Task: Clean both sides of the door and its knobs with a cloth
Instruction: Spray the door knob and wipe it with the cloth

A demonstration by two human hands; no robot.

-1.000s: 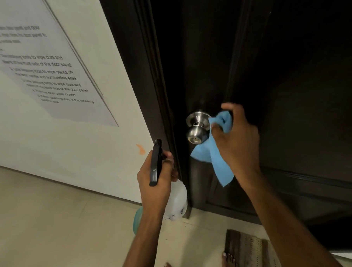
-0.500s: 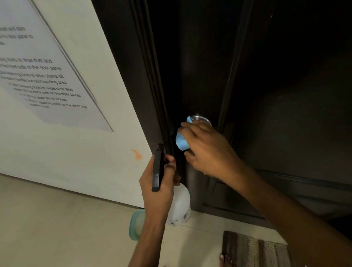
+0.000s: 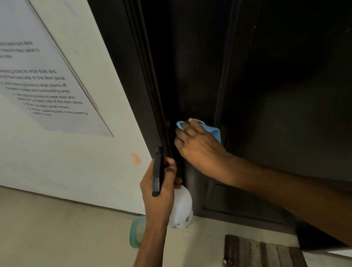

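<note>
Your right hand [image 3: 197, 144], at the centre of the frame, is cupped over the round metal door knob [image 3: 201, 122], fingers curled round the light blue cleaning cloth [image 3: 213, 130] that wraps it; only a sliver of metal shows above your knuckles. Your left hand [image 3: 161, 186], lower centre, is clamped on a black trigger and the neck of a white plastic spray bottle [image 3: 181, 209], held just beside the edge of the dark brown wooden door [image 3: 270, 89], which fills the right half of the frame.

You look to be in the knob step on this face of the door. The dim panel shows no streaks or wet patches, so I cannot tell whether it is already wiped. The door's other side and its knob are out of sight; judge them as still to do, along with anything this face still needs.

At upper left, a printed instruction sheet [image 3: 37, 83] hangs on the cream wall [image 3: 91, 157].
</note>
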